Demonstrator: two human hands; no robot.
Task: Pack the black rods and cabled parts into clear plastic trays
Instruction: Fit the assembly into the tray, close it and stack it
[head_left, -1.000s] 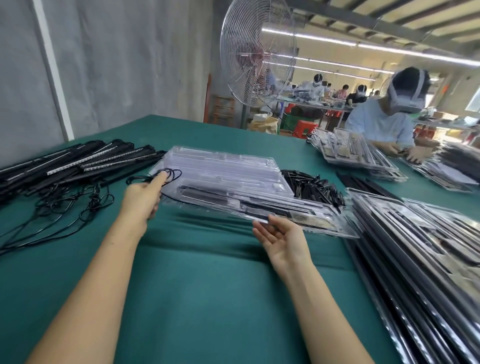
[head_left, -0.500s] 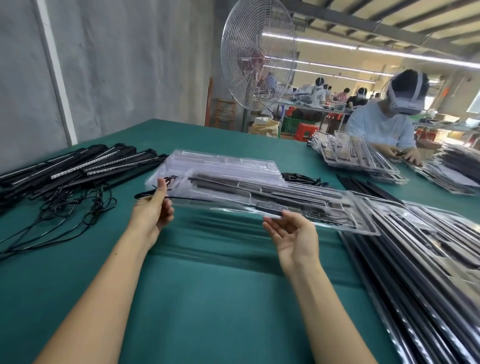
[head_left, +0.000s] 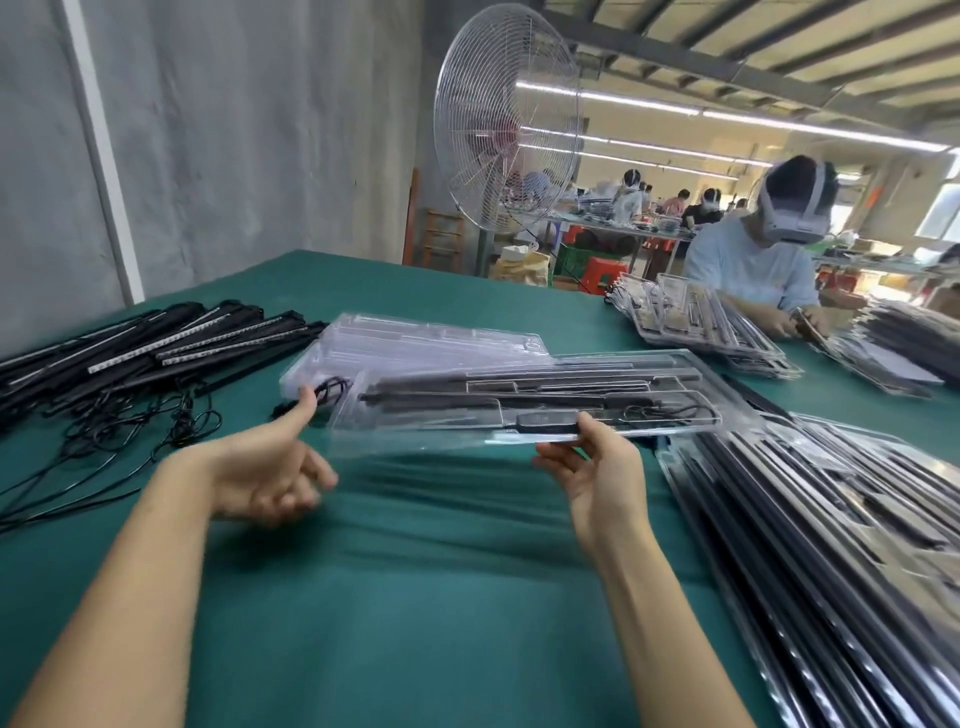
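Note:
A clear plastic tray (head_left: 519, 384) loaded with black rods and a cabled part hangs above the green table. My right hand (head_left: 597, 478) pinches its near edge, thumb on top and fingers under it. My left hand (head_left: 265, 467) is off the tray at its left end, palm up, fingers relaxed, thumb pointing up. Behind the held tray lies a stack of empty clear trays (head_left: 426, 338). Loose black rods (head_left: 156, 348) with tangled cables (head_left: 130, 421) lie at the left. A stack of filled trays (head_left: 831, 519) sits at the right.
The table is covered in green cloth (head_left: 415, 597). A person (head_left: 753, 260) with a headset works at the far right behind more tray stacks (head_left: 696, 322). A large standing fan (head_left: 506, 119) is beyond the table's far edge.
The loaded tray rose off the empty stack and moved right. My left hand let go of its left end and opened; my right hand still holds it.

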